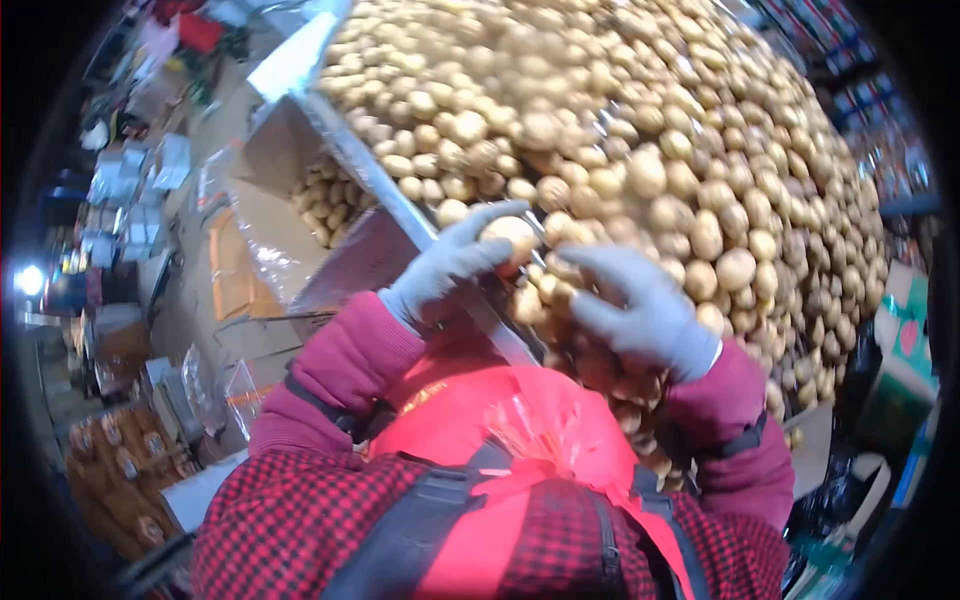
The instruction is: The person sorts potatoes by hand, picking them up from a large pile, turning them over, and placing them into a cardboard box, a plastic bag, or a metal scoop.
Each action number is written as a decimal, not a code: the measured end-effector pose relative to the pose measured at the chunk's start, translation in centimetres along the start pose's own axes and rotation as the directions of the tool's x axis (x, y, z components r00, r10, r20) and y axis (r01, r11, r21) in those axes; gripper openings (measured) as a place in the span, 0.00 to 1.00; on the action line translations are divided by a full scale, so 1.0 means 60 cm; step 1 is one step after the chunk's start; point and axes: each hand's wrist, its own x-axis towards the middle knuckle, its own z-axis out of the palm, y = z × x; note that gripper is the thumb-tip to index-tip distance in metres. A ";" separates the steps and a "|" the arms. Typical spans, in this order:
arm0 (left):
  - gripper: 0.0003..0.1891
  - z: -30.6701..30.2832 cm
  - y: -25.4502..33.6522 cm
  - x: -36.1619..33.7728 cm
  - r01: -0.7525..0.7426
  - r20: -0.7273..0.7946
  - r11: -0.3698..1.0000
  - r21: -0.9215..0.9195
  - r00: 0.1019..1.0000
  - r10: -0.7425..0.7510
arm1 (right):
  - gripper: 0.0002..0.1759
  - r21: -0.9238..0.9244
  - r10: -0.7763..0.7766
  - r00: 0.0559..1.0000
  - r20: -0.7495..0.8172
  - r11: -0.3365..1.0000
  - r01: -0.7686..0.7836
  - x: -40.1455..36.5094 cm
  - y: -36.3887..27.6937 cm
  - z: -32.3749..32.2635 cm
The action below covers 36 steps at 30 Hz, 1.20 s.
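A large heap of potatoes [735, 268] fills a metal-edged table in front of me. My left hand [445, 268], in a grey glove, is closed around one pale potato [512, 238] near the table's metal edge. To its right, my right hand [645, 310], gloved alike, hovers over or touches the heap. Its thumb and fingers are apart, slightly blurred, with small potatoes [548, 285] just beyond the fingertips. Whether they touch those potatoes is hard to make out. More potatoes lie in shadow below the right wrist.
The table's metal rim [375, 175] runs diagonally on the left. Beside it stands an open cardboard box [265, 180] lined with plastic, with potatoes inside. Filled brown bags [125, 460] sit at lower left. Boxes [905, 350] stand at right. A red plastic apron [500, 415] covers my front.
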 end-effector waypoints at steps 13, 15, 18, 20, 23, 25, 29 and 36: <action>0.34 -0.087 -0.029 -0.069 -0.283 -0.177 0.926 -0.249 0.954 0.243 | 0.29 -0.186 -0.054 0.998 -0.009 0.981 0.052 0.025 0.017 0.044; 0.31 -0.088 -0.020 -0.082 -0.300 -0.202 0.922 -0.244 0.946 0.254 | 0.28 0.107 0.133 0.990 -0.039 0.986 -0.128 0.023 0.011 0.040; 0.29 -0.119 -0.021 -0.083 -0.397 -0.262 0.886 -0.242 0.905 0.334 | 0.27 0.292 0.263 0.958 -0.111 0.930 -0.222 0.018 0.021 0.037; 0.29 -0.150 -0.023 -0.106 -0.450 -0.369 0.886 -0.112 0.847 0.384 | 0.28 0.327 0.289 0.952 -0.102 0.913 -0.243 0.019 0.017 0.036; 0.27 -0.216 -0.058 -0.162 -0.465 -0.532 0.884 -0.039 0.759 0.376 | 0.29 0.398 0.317 0.946 -0.070 0.878 -0.264 0.018 0.024 0.037; 0.22 -0.239 -0.087 -0.225 -0.435 -0.543 0.812 0.389 0.603 0.584 | 0.29 0.332 0.287 0.955 -0.076 0.910 -0.247 0.019 0.026 0.038; 0.24 -0.292 -0.138 -0.339 -0.240 -0.846 0.917 0.319 0.364 0.389 | 0.30 0.363 0.255 0.966 -0.048 0.905 -0.221 0.022 0.023 0.039; 0.26 -0.285 -0.152 -0.384 -0.340 -0.874 0.940 0.009 0.454 0.172 | 0.32 0.341 0.272 0.961 -0.052 0.909 -0.239 0.022 0.023 0.041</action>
